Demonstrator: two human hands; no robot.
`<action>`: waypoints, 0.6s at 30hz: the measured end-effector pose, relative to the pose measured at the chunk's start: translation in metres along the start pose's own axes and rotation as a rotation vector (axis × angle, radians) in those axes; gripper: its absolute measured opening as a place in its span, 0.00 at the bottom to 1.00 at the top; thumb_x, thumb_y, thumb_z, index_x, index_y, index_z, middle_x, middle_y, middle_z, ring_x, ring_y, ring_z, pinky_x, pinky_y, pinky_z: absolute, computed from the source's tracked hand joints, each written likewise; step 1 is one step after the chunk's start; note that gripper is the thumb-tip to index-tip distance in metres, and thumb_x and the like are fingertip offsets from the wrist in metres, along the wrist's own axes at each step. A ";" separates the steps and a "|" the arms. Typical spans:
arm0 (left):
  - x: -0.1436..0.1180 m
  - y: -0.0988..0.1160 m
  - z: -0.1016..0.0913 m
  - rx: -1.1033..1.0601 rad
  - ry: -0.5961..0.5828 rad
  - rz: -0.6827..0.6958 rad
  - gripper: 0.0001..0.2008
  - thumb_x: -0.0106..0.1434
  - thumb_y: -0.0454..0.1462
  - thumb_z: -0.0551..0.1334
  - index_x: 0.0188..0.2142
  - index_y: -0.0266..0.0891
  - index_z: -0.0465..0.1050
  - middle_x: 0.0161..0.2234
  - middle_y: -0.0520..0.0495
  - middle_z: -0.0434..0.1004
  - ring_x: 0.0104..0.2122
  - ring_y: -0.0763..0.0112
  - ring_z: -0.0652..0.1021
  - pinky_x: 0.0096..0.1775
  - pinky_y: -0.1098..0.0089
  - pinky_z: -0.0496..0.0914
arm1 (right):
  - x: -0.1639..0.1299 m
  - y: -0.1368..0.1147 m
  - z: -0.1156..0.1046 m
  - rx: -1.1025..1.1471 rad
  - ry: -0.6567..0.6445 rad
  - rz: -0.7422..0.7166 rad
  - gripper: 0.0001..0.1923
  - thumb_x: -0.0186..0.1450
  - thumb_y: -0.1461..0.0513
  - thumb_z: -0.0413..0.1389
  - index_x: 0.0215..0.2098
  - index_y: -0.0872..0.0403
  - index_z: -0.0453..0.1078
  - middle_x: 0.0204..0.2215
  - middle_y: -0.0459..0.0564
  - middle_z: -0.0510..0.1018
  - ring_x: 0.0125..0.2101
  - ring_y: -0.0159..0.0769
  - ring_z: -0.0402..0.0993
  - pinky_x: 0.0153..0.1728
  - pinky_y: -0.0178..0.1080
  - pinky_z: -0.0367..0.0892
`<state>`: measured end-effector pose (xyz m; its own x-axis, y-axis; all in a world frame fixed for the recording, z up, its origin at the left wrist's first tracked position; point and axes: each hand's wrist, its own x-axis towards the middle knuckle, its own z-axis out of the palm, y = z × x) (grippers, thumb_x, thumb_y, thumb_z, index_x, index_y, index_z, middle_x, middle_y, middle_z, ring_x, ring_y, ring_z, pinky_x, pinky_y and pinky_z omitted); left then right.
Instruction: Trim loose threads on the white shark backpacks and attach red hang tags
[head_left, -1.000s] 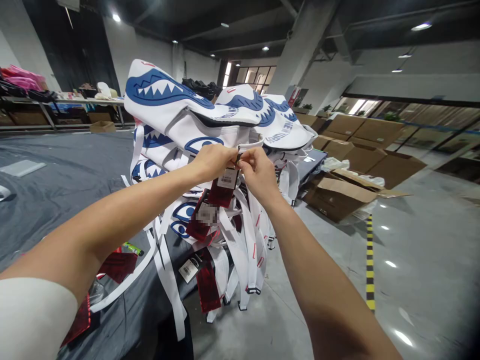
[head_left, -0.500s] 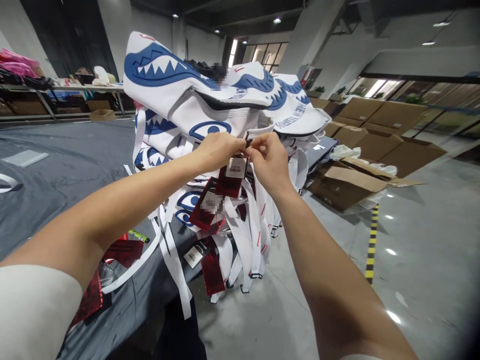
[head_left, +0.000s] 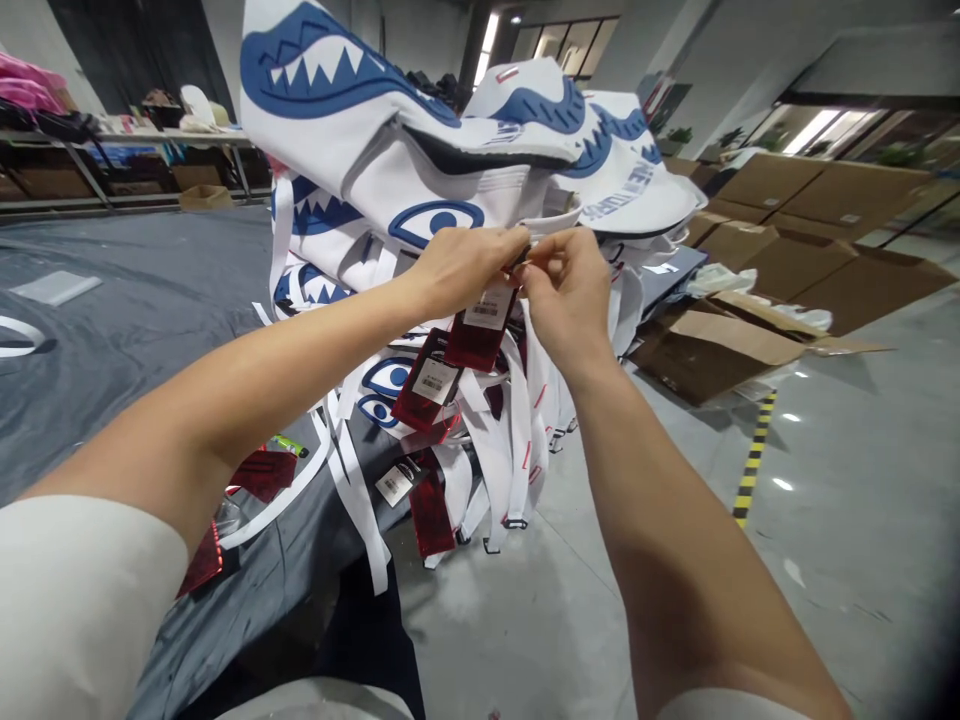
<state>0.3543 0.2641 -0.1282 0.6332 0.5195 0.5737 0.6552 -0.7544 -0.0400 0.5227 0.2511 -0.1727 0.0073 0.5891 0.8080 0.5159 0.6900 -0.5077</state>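
Observation:
A stack of white bags with blue shark-mouth and eye prints (head_left: 390,140) stands on a grey-covered table (head_left: 142,320). White straps (head_left: 510,440) hang from the stack over the table's edge. My left hand (head_left: 461,268) and my right hand (head_left: 566,290) meet at the front of the top bag, fingers pinched together on the string of a dark red hang tag (head_left: 480,330) with a white barcode label. The tag dangles just below my fingers. More red tags (head_left: 424,385) hang from the lower bags.
Several open and flattened cardboard boxes (head_left: 720,340) lie on the polished floor to the right. A yellow-and-black floor stripe (head_left: 754,460) runs beside them. Loose red tags (head_left: 262,470) lie on the table near me. Shelves with goods (head_left: 112,130) line the far left wall.
The view has shifted closer and lower on the stack. Both hands stay pinched at the same tag string, now a little higher and further right in view.

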 end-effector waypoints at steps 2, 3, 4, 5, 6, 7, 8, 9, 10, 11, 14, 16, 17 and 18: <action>0.000 0.000 0.002 -0.008 -0.025 0.027 0.12 0.68 0.33 0.55 0.46 0.44 0.74 0.44 0.48 0.80 0.46 0.59 0.79 0.42 0.64 0.67 | -0.001 0.003 0.000 -0.002 -0.015 0.009 0.05 0.66 0.60 0.55 0.39 0.48 0.62 0.30 0.44 0.73 0.33 0.37 0.77 0.35 0.46 0.74; 0.000 0.000 0.002 0.001 -0.025 0.021 0.12 0.69 0.32 0.54 0.45 0.44 0.75 0.43 0.48 0.80 0.46 0.59 0.79 0.42 0.63 0.67 | -0.002 0.004 0.001 -0.002 -0.021 0.013 0.05 0.67 0.60 0.54 0.39 0.48 0.62 0.31 0.44 0.73 0.33 0.37 0.77 0.36 0.46 0.74; 0.000 0.000 0.002 0.014 -0.016 0.003 0.12 0.69 0.32 0.54 0.44 0.43 0.75 0.43 0.47 0.81 0.45 0.59 0.79 0.42 0.63 0.67 | -0.002 0.004 0.001 0.000 -0.023 0.018 0.04 0.67 0.60 0.54 0.40 0.48 0.61 0.31 0.44 0.73 0.34 0.37 0.77 0.36 0.46 0.74; 0.001 0.000 0.003 0.027 -0.001 -0.017 0.12 0.69 0.33 0.54 0.45 0.43 0.74 0.43 0.47 0.81 0.45 0.59 0.80 0.42 0.63 0.67 | -0.002 0.004 0.002 0.001 -0.020 0.024 0.04 0.68 0.61 0.53 0.40 0.48 0.61 0.31 0.44 0.74 0.34 0.37 0.77 0.36 0.45 0.75; 0.001 0.000 0.003 0.037 0.013 -0.030 0.12 0.69 0.34 0.54 0.47 0.42 0.74 0.44 0.46 0.80 0.44 0.60 0.80 0.42 0.63 0.67 | -0.002 0.003 0.004 0.003 -0.010 0.031 0.04 0.68 0.61 0.52 0.40 0.48 0.60 0.31 0.44 0.74 0.34 0.36 0.77 0.36 0.44 0.75; 0.000 0.001 0.002 0.045 0.027 -0.032 0.12 0.69 0.34 0.54 0.49 0.42 0.73 0.44 0.46 0.80 0.44 0.60 0.80 0.41 0.64 0.67 | -0.003 0.001 0.004 -0.001 0.004 0.040 0.03 0.68 0.62 0.51 0.40 0.48 0.60 0.31 0.44 0.74 0.34 0.36 0.77 0.36 0.43 0.75; -0.001 0.001 0.002 0.051 0.034 -0.023 0.13 0.69 0.35 0.54 0.50 0.42 0.73 0.45 0.45 0.80 0.43 0.60 0.80 0.41 0.64 0.67 | -0.003 -0.002 0.005 -0.010 0.019 0.051 0.04 0.67 0.64 0.51 0.39 0.48 0.60 0.32 0.44 0.74 0.34 0.36 0.77 0.37 0.43 0.75; -0.003 0.001 0.003 0.058 0.033 -0.006 0.13 0.69 0.35 0.54 0.50 0.42 0.73 0.45 0.45 0.80 0.43 0.60 0.80 0.40 0.65 0.67 | -0.004 -0.006 0.006 -0.025 0.029 0.067 0.05 0.66 0.65 0.50 0.39 0.48 0.59 0.32 0.44 0.74 0.35 0.35 0.77 0.38 0.43 0.74; -0.005 0.000 0.003 0.068 0.026 0.011 0.13 0.69 0.35 0.54 0.49 0.42 0.74 0.44 0.44 0.81 0.43 0.59 0.80 0.39 0.65 0.67 | -0.005 -0.010 0.006 -0.041 0.032 0.087 0.06 0.65 0.66 0.50 0.38 0.49 0.59 0.33 0.44 0.73 0.35 0.35 0.76 0.40 0.42 0.74; -0.006 -0.001 0.004 0.083 0.016 0.021 0.13 0.69 0.35 0.53 0.47 0.41 0.75 0.43 0.43 0.81 0.42 0.59 0.80 0.38 0.65 0.67 | -0.006 -0.015 0.007 -0.054 0.031 0.108 0.06 0.64 0.67 0.50 0.37 0.49 0.59 0.33 0.45 0.73 0.35 0.35 0.76 0.41 0.42 0.73; -0.002 -0.002 0.009 0.138 0.011 0.008 0.13 0.69 0.36 0.52 0.43 0.39 0.76 0.41 0.40 0.81 0.40 0.56 0.81 0.36 0.64 0.67 | -0.006 -0.024 0.009 -0.054 0.037 0.160 0.07 0.63 0.69 0.48 0.36 0.50 0.59 0.33 0.45 0.73 0.36 0.35 0.75 0.42 0.41 0.71; 0.002 -0.001 0.009 0.145 0.013 -0.010 0.13 0.69 0.36 0.52 0.43 0.39 0.76 0.41 0.40 0.81 0.39 0.56 0.81 0.36 0.64 0.68 | -0.006 -0.028 0.009 -0.063 0.046 0.190 0.07 0.64 0.69 0.47 0.37 0.51 0.59 0.33 0.45 0.73 0.35 0.35 0.75 0.42 0.40 0.71; 0.002 -0.001 0.006 0.129 0.017 -0.006 0.13 0.69 0.36 0.53 0.43 0.39 0.75 0.43 0.41 0.80 0.40 0.56 0.81 0.37 0.64 0.69 | -0.008 -0.031 0.008 -0.093 0.049 0.205 0.07 0.64 0.69 0.47 0.38 0.51 0.60 0.33 0.46 0.74 0.35 0.36 0.75 0.42 0.41 0.71; -0.001 -0.003 0.003 0.094 0.031 0.003 0.12 0.69 0.37 0.54 0.45 0.40 0.74 0.47 0.41 0.79 0.42 0.57 0.80 0.38 0.64 0.70 | -0.012 -0.036 0.008 -0.151 0.062 0.215 0.07 0.65 0.69 0.48 0.39 0.52 0.61 0.34 0.47 0.75 0.36 0.37 0.75 0.43 0.42 0.71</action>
<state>0.3529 0.2672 -0.1309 0.6236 0.5033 0.5982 0.6898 -0.7143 -0.1181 0.4969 0.2227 -0.1663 0.1800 0.6852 0.7058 0.6189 0.4788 -0.6227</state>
